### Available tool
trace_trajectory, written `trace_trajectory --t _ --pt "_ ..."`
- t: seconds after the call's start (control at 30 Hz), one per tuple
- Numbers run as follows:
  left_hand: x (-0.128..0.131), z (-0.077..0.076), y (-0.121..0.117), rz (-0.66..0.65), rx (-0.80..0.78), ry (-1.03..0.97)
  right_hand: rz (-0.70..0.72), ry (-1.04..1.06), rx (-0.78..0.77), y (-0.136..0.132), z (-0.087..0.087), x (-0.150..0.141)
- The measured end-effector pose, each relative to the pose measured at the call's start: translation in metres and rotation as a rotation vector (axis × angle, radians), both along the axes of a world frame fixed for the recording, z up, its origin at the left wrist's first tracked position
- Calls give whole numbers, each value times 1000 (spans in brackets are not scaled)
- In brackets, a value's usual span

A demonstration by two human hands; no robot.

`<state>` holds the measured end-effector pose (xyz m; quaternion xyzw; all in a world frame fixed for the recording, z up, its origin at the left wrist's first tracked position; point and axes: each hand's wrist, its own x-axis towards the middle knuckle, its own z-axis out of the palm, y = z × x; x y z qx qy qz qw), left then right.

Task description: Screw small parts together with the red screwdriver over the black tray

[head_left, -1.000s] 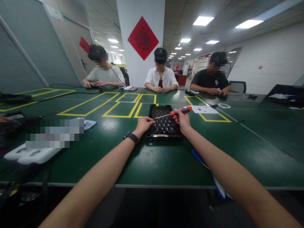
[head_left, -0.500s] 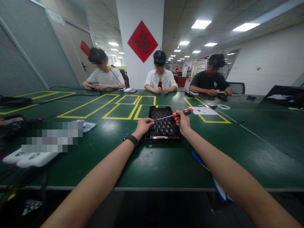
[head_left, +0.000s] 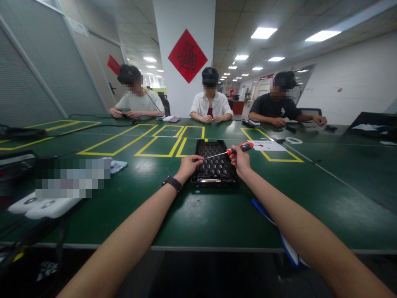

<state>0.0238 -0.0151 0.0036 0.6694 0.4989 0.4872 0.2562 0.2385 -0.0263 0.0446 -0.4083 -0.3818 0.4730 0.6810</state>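
My right hand [head_left: 241, 162] is closed around the red-and-black handle of a screwdriver [head_left: 247, 147]. Its thin metal shaft points left, slightly downward, over a black tray-like case [head_left: 198, 183]. At the shaft's tip, the thumb and fingers of my left hand [head_left: 189, 166] are pinched together; whatever they hold there is too small to make out. Inside the case lie rows of small shiny pieces, and a pale metallic bar [head_left: 211, 180] rests along its near side. A dark watch [head_left: 172, 182] is on my left wrist.
White devices [head_left: 49, 207], partly pixelated, lie to the left on the green table [head_left: 124, 225]. A blue-and-white strap-like item [head_left: 288, 246] hangs over the near edge. Beyond the case are a printed sheet [head_left: 266, 145], a white tape ring [head_left: 293, 140] and three seated people.
Both hands keep nearly the same pose, with the screwdriver tip still at my left fingers. The view has shifted slightly. Across the table, the right-hand person has stretched one hand outward to the right.
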Motion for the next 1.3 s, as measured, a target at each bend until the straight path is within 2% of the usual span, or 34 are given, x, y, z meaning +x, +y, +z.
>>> trace_trajectory --t 1.0,1.17,1.3 --pt "0 2 -3 36 -30 22 -26 55 1 0 0 0" --pt "-1 4 -3 72 52 85 -22 56 1 1 -1 -1" --pt "-1 4 -3 73 49 106 1 20 11 0 -1 0"
